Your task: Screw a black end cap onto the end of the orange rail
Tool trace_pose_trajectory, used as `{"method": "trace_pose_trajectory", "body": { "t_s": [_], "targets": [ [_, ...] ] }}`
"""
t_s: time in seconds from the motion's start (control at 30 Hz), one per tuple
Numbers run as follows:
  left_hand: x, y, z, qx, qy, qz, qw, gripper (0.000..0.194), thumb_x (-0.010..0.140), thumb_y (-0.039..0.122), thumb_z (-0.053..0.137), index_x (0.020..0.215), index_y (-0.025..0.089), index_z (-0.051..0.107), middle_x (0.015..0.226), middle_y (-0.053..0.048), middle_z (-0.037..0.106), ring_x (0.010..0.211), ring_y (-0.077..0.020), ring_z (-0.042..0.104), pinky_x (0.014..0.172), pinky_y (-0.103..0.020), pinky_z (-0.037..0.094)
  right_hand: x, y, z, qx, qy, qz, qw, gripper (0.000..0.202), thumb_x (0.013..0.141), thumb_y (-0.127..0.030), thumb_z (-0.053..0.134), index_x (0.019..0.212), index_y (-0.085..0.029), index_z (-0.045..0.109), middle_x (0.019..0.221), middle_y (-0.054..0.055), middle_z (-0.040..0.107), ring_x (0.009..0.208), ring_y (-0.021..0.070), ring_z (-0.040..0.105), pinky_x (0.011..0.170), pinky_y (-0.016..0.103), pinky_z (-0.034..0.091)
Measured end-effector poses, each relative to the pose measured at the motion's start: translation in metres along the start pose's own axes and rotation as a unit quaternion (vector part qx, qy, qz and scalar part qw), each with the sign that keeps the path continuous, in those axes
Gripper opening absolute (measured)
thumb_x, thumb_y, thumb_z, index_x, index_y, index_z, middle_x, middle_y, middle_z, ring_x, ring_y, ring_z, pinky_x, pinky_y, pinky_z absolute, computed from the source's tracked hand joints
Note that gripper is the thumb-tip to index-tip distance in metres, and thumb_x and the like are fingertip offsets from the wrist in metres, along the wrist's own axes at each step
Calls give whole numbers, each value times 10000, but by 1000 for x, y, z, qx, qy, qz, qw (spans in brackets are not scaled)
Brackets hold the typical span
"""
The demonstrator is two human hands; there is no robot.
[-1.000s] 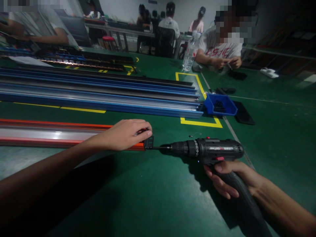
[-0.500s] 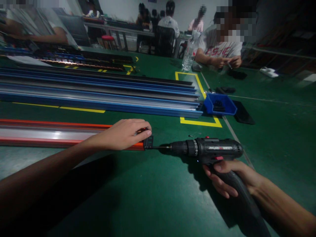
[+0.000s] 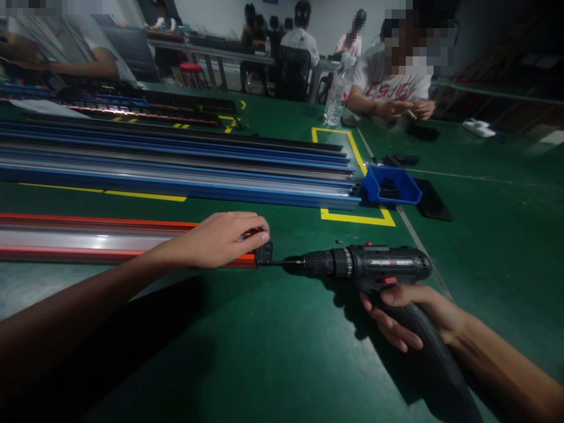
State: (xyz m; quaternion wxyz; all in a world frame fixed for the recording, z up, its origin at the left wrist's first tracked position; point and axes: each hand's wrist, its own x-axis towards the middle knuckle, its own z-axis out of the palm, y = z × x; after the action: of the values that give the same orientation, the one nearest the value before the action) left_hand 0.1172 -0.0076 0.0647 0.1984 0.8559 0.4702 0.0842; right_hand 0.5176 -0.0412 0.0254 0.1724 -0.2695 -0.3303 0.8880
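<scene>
My right hand (image 3: 400, 311) is wrapped round the grip of a black cordless drill (image 3: 388, 262), which lies level and points left. Its long thin bit (image 3: 286, 262) reaches the near corner of a black end cap (image 3: 265, 252). That cap sits at the right end of an orange-edged metal profile (image 3: 101, 239) with a silvery middle. Over this end my left hand (image 3: 224, 238) is closed, fingers curled on the profile beside the cap. The fingertips partly hide the joint. A tiny dark screw (image 3: 339, 241) lies on the table behind the drill's chuck.
Several blue and black profiles (image 3: 185, 170) lie behind the orange one. A blue bin (image 3: 412, 191) with small black parts stands at their right end, beside a dark phone-like slab (image 3: 434, 200). Farther back are a plastic bottle (image 3: 335, 97) and a seated person (image 3: 392, 82) handling something small.
My hands, the drill and the profile hold nearly the same places; the whole view shifts very slightly. Across the table, the seated person's hands have moved a little.
</scene>
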Motion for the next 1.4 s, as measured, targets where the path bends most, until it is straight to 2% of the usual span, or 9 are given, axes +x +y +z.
{"method": "trace_pose_trajectory", "body": {
  "t_s": [0.6, 1.1, 1.4],
  "targets": [
    [0, 0, 1, -3, 2, -6, 1000, 417, 1073, 519, 373, 1102, 243, 684, 1075, -27, 708, 936, -198, 635, 791, -325, 412, -2, 0, -4, 8, -1, 18, 1000, 287, 910, -294, 671, 1059, -69, 770, 750, 43, 708, 405, 57, 555, 529, 213, 583],
    [-1, -1, 1, 0, 3, 0, 1000, 444, 1070, 535, 366, 1122, 241, 694, 1091, -38, 718, 960, -205, 648, 803, -320, 434, -2, 1, -2, -10, 4, 10, 1000, 293, 931, -306, 634, 1059, -73, 757, 743, 21, 684, 399, 46, 515, 520, 204, 552],
    [0, -1, 1, -2, 5, 3, 1000, 433, 1072, 521, 371, 1112, 237, 696, 1085, -41, 720, 964, -207, 651, 810, -322, 439, -1, -1, -3, 2, -12, 15, 1000, 277, 941, -287, 648, 1083, -65, 734, 773, 21, 700, 433, 45, 566, 549, 209, 577]
  ]
}}
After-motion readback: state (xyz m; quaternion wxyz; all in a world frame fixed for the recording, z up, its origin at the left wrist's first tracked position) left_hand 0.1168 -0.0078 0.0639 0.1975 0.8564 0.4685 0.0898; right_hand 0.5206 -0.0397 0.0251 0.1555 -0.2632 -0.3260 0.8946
